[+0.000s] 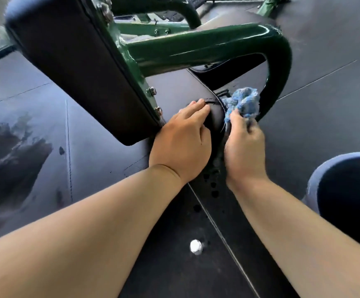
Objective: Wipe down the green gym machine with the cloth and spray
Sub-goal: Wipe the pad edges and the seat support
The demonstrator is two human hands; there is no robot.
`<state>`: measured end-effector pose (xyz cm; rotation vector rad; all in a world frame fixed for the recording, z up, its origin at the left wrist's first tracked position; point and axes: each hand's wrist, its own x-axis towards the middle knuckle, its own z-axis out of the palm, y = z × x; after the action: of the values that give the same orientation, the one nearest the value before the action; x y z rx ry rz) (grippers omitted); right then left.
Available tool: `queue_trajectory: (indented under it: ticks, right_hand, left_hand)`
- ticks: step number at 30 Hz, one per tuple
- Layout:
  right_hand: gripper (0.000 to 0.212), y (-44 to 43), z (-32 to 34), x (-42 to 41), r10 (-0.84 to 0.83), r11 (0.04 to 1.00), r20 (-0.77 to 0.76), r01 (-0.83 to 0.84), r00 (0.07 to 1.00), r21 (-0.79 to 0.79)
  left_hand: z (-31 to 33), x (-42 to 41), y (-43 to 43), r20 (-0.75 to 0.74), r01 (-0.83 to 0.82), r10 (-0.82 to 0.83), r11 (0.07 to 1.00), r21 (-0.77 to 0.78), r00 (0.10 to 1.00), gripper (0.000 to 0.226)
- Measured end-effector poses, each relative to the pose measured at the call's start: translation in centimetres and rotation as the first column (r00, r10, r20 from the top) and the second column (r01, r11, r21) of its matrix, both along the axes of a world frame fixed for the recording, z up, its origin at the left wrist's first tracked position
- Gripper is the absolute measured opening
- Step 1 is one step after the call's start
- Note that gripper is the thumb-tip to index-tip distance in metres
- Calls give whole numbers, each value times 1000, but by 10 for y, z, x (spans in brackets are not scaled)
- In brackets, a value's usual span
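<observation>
The green gym machine's glossy curved tube (207, 48) arcs across the upper middle and bends down at the right. A black padded cushion (71, 67) is bolted to it at the left. My right hand (243, 149) grips a crumpled blue cloth (242, 102) against the lower end of the curved tube. My left hand (183, 140) rests on a black rounded part (214, 117) at the base of the frame, fingers lying over it. No spray bottle is in view.
Dark rubber floor tiles (325, 108) surround the machine, with wet patches (11, 155) at the left. A small white object (196, 246) lies on the floor below my arms. A leg in dark shorts (347, 190) sits at the right edge.
</observation>
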<state>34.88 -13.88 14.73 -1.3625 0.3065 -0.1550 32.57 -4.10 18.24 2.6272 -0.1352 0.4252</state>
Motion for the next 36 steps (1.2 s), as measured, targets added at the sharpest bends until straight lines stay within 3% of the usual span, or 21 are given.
queue_trajectory:
  ticks: [3,7,9,11,16,20,23,26,30,32,36]
  right_hand:
    - [46,7,0,-24,9,999,90,-4,996,-52]
    - [17,1,18,24,-30,994,46,35,998,-105]
    - [17,7,17,15,-90,988,18,92,996,-121]
    - [29,19,5,-21,-166,975,37,170,985,-146]
    - [55,30,-15,-80,28,965,86,-4,996,-261]
    - [33,-6,-9,-44,-175,912,237,248,956,-327]
    - [18,1,2,-27,-224,928,88,240,971,-285]
    - [16,29,6,-49,-217,955,55,223,975,-197]
    - [36,38,5,-85,-6,1000,62,8,998,-24]
    - [42,27,5,-88,10,1000,49,-11,999,22]
    - [24,6,12,-103,271,937,-18,-259,962,235]
  left_hand:
    - [3,-1,5,-14,28,-28,999,-20,1000,47]
    - [-1,-22,23,-32,116,-114,990,78,993,45]
    - [-4,-37,35,-98,180,-169,976,119,981,46]
    - [-1,-41,44,-170,203,-184,974,103,968,48]
    - [6,-37,44,-210,229,-215,973,41,954,49]
    - [-4,-54,55,-124,199,-189,978,67,974,48]
    - [-6,-71,64,-132,204,-192,976,82,972,51]
    - [-5,-74,66,-171,220,-208,974,58,963,55]
    - [-5,-70,67,-132,209,-203,977,30,970,58]
    - [-9,-75,67,-118,177,-174,984,11,978,61]
    - [-16,-95,59,6,301,-306,939,168,952,85]
